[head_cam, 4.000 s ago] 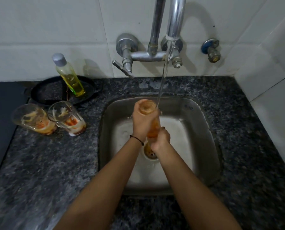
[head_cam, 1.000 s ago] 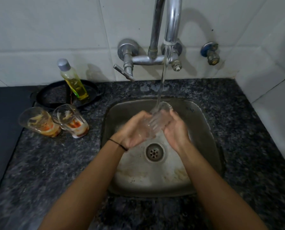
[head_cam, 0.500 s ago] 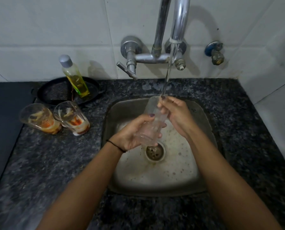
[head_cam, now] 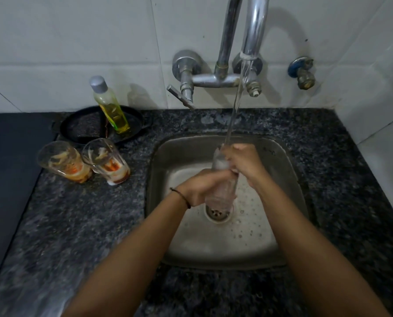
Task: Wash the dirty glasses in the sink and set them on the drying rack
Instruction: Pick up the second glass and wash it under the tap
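Nearest the camera, two bare forearms reach in from 6 o'clock over the dark speckled desk (head_cam: 81, 225) toward the steel sink (head_cam: 161, 202), whose basin holds foamy water with bubbles around the drain (head_cam: 219, 213).

Above the drain, the left hand (head_cam: 202, 187), with a thin dark band at its wrist, has its grip wrapped closed around the lower half of a clear glass (head_cam: 221, 179). The glass stands nearly upright over the basin, its mouth at 12 o'clock. The right hand (head_cam: 244, 162) comes in from 3 o'clock, and its grip is closed on the upper part of the same glass, fingers curled over the rim. A thin stream of water (head_cam: 234, 110) falls onto the rim where those fingers sit.

At 9 o'clock from the sink, two dirty glasses stand side by side on the desk, touching or nearly so: the left dirty glass (head_cam: 63, 162) and the right dirty glass (head_cam: 106, 162), both smeared with orange-red residue and pale streaks.

Farther back, at 10 o'clock, a black pan (head_cam: 85, 124) rests on the desk with a bottle of yellow liquid (head_cam: 111, 108) with a grey cap standing at its rim.

Farthest, at 12 o'clock, the chrome tap (head_cam: 252, 30) is fixed to the white tiled wall (head_cam: 65, 42), with a small valve (head_cam: 303, 73) at 1 o'clock.
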